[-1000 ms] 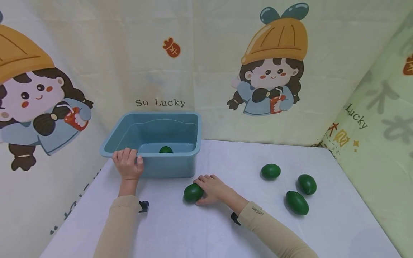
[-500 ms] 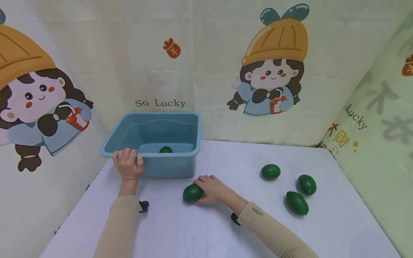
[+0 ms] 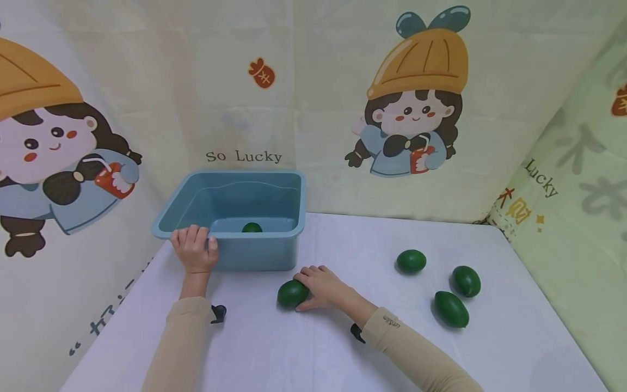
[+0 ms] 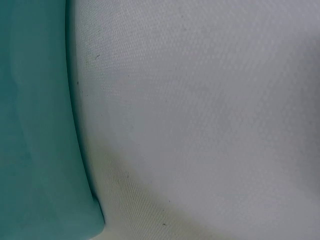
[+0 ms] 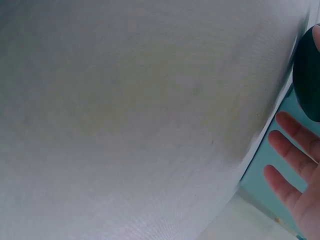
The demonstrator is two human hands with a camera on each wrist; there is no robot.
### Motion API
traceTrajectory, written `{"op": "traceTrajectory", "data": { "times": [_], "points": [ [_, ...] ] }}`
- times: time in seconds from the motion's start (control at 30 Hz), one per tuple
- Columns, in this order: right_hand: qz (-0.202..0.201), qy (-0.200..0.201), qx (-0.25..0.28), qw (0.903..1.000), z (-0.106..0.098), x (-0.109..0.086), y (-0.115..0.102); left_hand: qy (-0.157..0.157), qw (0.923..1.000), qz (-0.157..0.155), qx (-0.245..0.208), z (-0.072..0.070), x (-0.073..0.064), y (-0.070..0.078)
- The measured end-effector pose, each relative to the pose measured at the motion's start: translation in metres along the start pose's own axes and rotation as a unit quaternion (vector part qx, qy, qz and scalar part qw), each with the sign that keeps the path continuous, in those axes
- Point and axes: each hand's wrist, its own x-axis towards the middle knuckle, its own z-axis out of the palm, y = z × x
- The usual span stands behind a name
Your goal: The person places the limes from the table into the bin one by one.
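My left hand (image 3: 193,251) grips the near rim of a blue plastic bin (image 3: 259,252), fingers hooked over the edge and thumb outside. The bin's side fills the left of the left wrist view; that hand is out of sight there. On the table in front of the bin, my right hand (image 3: 323,288) holds a green lime (image 3: 290,295) between thumb and index finger. In the right wrist view part of the lime (image 5: 306,75) shows at the right edge, with several other fingers (image 5: 292,145) extended beside it. Another lime (image 3: 252,228) lies inside the bin, partly hidden by its rim.
To the right on the white table (image 3: 352,239) lie a lime (image 3: 411,261) standing apart, a second lime (image 3: 466,281) and a third lime (image 3: 451,308) close together. A printed cloth backdrop (image 3: 323,125) rises behind the bin and along both sides.
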Motion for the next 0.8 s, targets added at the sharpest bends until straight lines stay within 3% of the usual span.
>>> {"op": "traceTrajectory", "data": {
  "times": [0.8],
  "points": [
    [-0.010,0.019,0.010,0.9997,-0.0026,-0.0023,0.0040,-0.020,0.9997,-0.001,0.009,-0.0061,0.0033,0.0045]
  ]
}}
